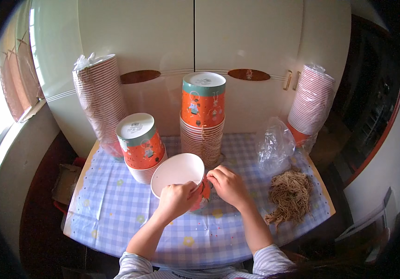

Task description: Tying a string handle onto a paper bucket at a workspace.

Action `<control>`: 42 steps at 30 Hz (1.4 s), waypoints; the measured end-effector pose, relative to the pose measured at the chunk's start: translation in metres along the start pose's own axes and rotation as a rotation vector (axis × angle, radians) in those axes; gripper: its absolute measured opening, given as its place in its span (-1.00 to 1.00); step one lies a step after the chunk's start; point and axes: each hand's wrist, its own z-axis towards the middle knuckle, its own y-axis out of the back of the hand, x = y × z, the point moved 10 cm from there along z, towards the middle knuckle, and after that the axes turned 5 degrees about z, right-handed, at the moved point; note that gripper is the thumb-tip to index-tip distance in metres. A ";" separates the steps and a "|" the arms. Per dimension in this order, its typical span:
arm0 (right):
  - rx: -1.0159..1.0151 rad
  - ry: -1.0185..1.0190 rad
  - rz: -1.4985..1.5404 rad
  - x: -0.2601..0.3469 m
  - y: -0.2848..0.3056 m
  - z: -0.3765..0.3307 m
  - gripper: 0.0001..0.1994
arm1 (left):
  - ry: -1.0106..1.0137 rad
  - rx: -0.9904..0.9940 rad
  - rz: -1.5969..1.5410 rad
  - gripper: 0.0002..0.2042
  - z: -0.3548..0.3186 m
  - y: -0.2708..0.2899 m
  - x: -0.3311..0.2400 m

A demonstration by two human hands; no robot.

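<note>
A paper bucket (174,169), white inside and orange outside, is tilted in front of me with its mouth toward the upper left. My left hand (177,200) is closed on its near right rim. Just right of the bucket, my right hand (229,185) has its fingertips pinched together beside the orange wall; what they hold, if anything, is too small to make out. Behind the bucket, a shorter upside-down stack of matching buckets (142,144) stands at the left. A taller upside-down stack (203,107) rises in the middle.
The table wears a blue-and-white checked cloth (130,223). A bundle of brown strings (290,195) lies at the right, near a crumpled clear plastic bag (275,144). Tall bagged bucket stacks stand at the back left (98,97) and back right (311,102), before pale cabinet doors (251,37).
</note>
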 end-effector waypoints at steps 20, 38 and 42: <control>0.018 -0.138 0.151 -0.016 -0.009 -0.001 -0.85 | -0.029 0.017 0.007 -0.82 0.000 -0.001 -0.005; 0.336 0.083 0.350 -0.002 -0.029 -0.006 -0.84 | -0.009 0.291 -0.280 -0.83 -0.003 -0.024 0.001; 0.356 0.086 0.339 0.002 -0.036 -0.008 -0.84 | -0.056 0.290 -0.201 -0.82 -0.005 -0.025 -0.001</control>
